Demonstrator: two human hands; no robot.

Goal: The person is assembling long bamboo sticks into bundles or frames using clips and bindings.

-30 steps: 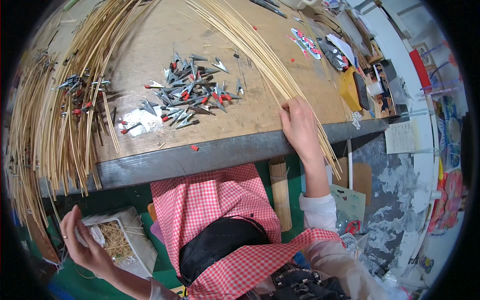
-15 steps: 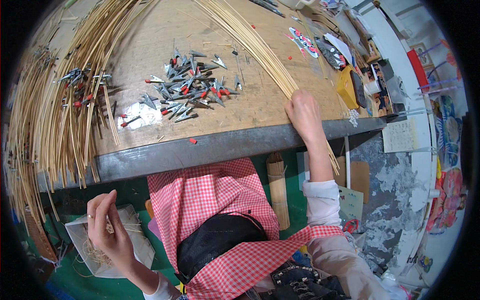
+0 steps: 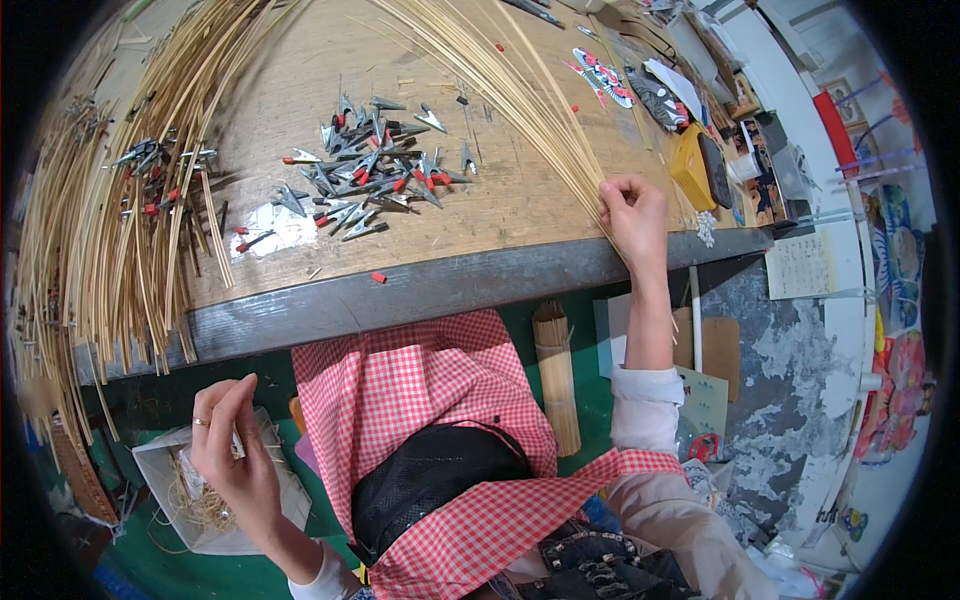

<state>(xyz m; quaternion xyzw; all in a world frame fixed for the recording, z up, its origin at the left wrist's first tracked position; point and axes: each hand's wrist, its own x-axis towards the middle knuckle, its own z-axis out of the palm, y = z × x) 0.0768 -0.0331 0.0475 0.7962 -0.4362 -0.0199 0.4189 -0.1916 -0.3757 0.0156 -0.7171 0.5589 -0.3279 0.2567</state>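
My right hand (image 3: 634, 212) is at the front right of the table, thumb and fingers pinched on a thin bamboo strip (image 3: 553, 82). That strip bows away to the right of a loose bundle of pale bamboo strips (image 3: 520, 118), whose near ends pass beside and behind the hand. What lies under the fingers is partly hidden. My left hand (image 3: 232, 445), a ring on one finger, hangs in front of the table edge above a white bin (image 3: 170, 455). Its fingers are loosely bent, apart from the thumb, and nothing shows in them.
Small metal clips (image 3: 375, 165), some red-tipped, lie heaped mid-table. A thick mass of strips (image 3: 130, 270), held by clips, overhangs the left edge. A yellow box (image 3: 690, 168) and a colourful paper cutout (image 3: 608, 80) are at right. A tied bundle (image 3: 556, 375) stands below the table.
My right hand has shifted slightly right, its closed grip turning into a pinch. One strip has parted from the bundle, which fans out more. My left hand has moved slightly right.
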